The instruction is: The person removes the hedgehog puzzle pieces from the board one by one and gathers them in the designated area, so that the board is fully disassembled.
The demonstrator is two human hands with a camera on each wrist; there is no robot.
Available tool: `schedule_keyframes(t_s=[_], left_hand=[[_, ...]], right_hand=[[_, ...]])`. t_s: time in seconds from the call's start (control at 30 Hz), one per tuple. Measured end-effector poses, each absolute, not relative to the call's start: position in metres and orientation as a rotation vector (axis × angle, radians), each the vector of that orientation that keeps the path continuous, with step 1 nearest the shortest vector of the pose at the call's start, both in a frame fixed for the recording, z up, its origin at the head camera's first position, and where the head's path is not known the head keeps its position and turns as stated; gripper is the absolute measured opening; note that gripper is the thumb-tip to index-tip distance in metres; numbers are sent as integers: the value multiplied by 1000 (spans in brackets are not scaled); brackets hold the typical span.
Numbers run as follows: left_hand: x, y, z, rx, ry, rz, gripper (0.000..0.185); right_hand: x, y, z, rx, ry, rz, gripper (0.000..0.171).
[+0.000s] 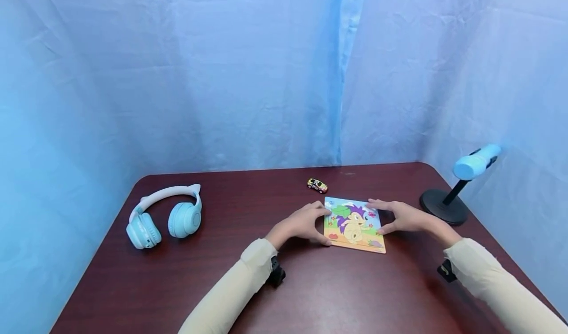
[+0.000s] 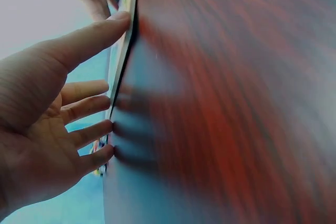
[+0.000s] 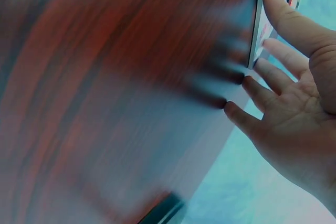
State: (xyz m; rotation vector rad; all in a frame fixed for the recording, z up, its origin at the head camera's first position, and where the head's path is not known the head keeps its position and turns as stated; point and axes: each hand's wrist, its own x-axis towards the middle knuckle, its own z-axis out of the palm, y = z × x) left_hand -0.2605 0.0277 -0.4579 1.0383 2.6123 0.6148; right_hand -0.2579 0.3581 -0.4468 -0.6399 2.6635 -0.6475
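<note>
Dark red-brown wooden table (image 1: 177,284): near edge cut off at the bottom of the head view; surface smeared by blur across both wrist views.
Flat square picture puzzle board with a cartoon hedgehog (image 1: 354,224): left and right edges partly covered by the hands; in the wrist views seen only edge-on, its picture unreadable.
Small yellow toy car (image 1: 317,185): too small to make out its markings.
Cream-sleeved arms: cut off at the lower edge of the head view.
Left hand (image 2: 47,129): wrist cropped at the left edge of the left wrist view.
</note>
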Motion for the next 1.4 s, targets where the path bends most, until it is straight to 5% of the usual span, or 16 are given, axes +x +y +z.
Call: schedule_keyframes(t_s=[0.93, 1.4], left_hand=[[-245, -84, -451, 875, 2541, 805, 84], [-250, -113, -449, 759, 2582, 772, 112]], right_hand=[[-276, 234, -447, -941, 2603, -559, 78], [-288, 207, -447, -983, 2537, -599, 75]])
